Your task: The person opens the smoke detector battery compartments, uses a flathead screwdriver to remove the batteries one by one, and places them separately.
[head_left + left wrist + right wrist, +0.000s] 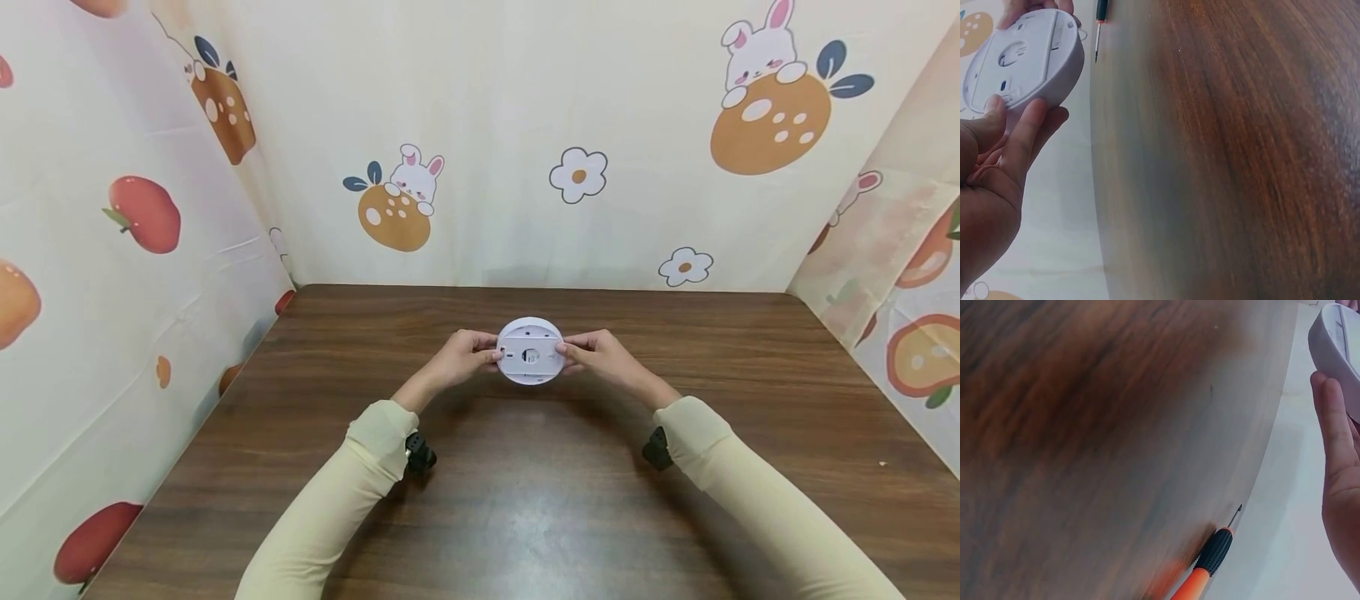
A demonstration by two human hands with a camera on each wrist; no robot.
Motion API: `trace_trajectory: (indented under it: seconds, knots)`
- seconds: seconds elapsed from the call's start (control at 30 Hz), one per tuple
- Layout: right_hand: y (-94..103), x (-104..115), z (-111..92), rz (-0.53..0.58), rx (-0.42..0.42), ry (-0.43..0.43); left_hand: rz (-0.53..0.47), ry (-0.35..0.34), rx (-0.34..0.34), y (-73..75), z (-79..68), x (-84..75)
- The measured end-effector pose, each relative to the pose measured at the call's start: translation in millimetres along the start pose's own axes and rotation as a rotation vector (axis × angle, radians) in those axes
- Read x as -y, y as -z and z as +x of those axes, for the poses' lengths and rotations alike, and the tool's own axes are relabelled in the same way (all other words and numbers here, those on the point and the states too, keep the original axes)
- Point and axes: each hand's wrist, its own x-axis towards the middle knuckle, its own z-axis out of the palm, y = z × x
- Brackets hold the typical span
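A round white plastic device [525,342] is held up between both hands, its slotted flat back plate with a central hole turned toward the head camera. My left hand [456,360] pinches its left rim, thumb on the plate and fingers beneath, as the left wrist view of the device [1025,78] shows. My right hand [606,361] grips the opposite rim, with the thumb on the plate's edge. Only part of the device [1335,353] enters the right wrist view, with the fingers [1337,425] against its side. Its front face is hidden.
The brown wooden table [525,517] meets a printed curtain [495,125] at the back and sides. A screwdriver [1213,553] with an orange and black handle lies on the table in the right wrist view. The left wrist view also has a screwdriver [1101,19]; the head view shows none.
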Motion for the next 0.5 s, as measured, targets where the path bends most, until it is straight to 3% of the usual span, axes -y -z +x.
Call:
trace_trajectory:
  seconds: [0.5]
  knots:
    - [-5.9,-1.6,0.0,0.054,-0.011,-0.039,-0.040,0.050,0.020,-3.9,-3.5,0.7]
